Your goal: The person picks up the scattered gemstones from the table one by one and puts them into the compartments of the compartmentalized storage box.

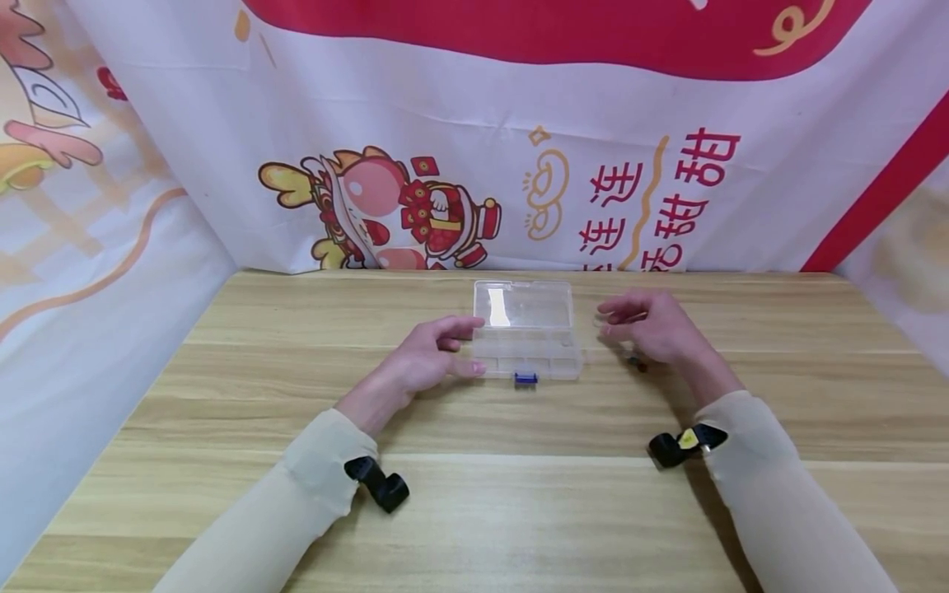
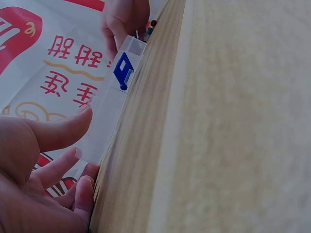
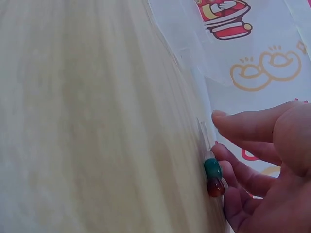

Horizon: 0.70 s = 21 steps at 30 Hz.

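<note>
Clock directions run from the box's middle in the head view, twelve being toward the hanging cloth. Leftmost, at eight o'clock, a beige left sleeve (image 1: 274, 494) lies over the wood-grain tabletop (image 1: 474, 519), with a black wrist camera (image 1: 381, 484) at its cuff. At eleven, a cartoon lion-headed figure (image 1: 445, 218) is printed on the white cloth (image 1: 460, 123).

At nine o'clock the left hand (image 1: 426, 360) holds the box's left end, thumb at the front corner and index finger toward the hinge, a moderate spread between them. The clear plastic compartment box (image 1: 549, 368) sits flat on the tabletop in the middle, its transparent lid (image 1: 537, 305) folded back toward twelve and its blue latch (image 1: 525, 379) at six.

Near the box, at three o'clock, a green bead (image 3: 213, 168) and a brown-red bead (image 3: 216, 187) lie end to end beside a slender clear piece (image 3: 206, 138). Just above them, between two and three, is the right hand (image 1: 656, 328), fingers bent and thumb slightly apart from the index finger; whether it touches the beads I cannot tell. Red Chinese characters (image 1: 710, 156) stand at one o'clock. Rightmost, at four, come a second wrist camera (image 1: 670, 450) and the right sleeve (image 1: 778, 486).
</note>
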Each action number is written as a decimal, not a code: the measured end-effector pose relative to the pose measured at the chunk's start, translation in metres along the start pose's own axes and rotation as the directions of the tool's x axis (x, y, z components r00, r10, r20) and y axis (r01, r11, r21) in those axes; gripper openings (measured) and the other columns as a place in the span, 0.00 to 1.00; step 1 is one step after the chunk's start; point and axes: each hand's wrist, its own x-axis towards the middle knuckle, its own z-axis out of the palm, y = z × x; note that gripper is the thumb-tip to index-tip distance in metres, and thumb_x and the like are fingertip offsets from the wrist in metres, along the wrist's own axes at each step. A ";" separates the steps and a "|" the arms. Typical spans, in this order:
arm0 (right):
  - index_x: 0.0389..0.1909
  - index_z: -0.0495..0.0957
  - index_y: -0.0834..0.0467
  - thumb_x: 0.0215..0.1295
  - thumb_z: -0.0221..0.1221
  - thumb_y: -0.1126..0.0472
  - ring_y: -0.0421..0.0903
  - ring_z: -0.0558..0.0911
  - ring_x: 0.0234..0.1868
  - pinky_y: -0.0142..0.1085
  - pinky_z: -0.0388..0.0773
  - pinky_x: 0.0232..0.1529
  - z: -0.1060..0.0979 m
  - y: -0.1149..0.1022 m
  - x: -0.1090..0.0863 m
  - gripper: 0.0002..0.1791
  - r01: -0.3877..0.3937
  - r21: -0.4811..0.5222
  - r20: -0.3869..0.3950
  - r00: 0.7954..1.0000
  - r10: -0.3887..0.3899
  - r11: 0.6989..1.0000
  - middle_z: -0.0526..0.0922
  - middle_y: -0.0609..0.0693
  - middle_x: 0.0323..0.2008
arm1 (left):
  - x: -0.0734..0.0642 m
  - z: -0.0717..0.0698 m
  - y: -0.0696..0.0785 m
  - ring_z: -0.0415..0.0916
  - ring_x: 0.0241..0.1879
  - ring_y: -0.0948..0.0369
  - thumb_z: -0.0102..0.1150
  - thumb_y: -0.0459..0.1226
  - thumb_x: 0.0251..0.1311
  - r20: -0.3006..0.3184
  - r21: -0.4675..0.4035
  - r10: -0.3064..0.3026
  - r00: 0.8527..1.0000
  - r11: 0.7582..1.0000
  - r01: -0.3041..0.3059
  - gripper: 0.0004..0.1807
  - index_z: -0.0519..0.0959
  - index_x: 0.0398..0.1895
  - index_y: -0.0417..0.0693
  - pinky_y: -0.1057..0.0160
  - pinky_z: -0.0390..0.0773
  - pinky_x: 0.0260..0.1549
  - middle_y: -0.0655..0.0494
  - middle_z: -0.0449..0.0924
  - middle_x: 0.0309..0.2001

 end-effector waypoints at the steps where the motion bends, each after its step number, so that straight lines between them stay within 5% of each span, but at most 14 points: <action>1: 0.65 0.82 0.55 0.71 0.68 0.57 0.54 0.78 0.58 0.38 0.76 0.49 0.001 0.000 0.000 0.23 -0.004 0.000 0.003 1.000 0.004 1.000 0.82 0.59 0.60 | 0.000 0.000 0.000 0.65 0.68 0.52 0.76 0.36 0.60 0.001 -0.001 -0.001 1.000 1.000 0.001 0.38 0.75 0.73 0.66 0.47 0.64 0.74 0.58 0.75 0.71; 8: 0.66 0.81 0.53 0.72 0.67 0.57 0.55 0.76 0.61 0.44 0.73 0.59 0.005 -0.002 0.000 0.23 -0.050 -0.029 0.019 0.999 0.050 0.998 0.80 0.57 0.63 | 0.000 0.000 0.000 0.65 0.68 0.52 0.76 0.35 0.60 0.000 -0.009 -0.004 1.000 1.000 0.004 0.38 0.76 0.73 0.66 0.48 0.65 0.73 0.58 0.75 0.70; 21: 0.58 0.87 0.52 0.71 0.69 0.57 0.52 0.75 0.49 0.40 0.73 0.46 0.006 -0.001 0.000 0.16 -0.057 -0.063 -0.007 0.998 0.057 0.996 0.81 0.55 0.50 | 0.001 0.000 -0.001 0.65 0.67 0.52 0.76 0.35 0.59 -0.003 -0.013 -0.001 1.000 1.000 0.001 0.38 0.76 0.73 0.66 0.48 0.64 0.73 0.58 0.75 0.70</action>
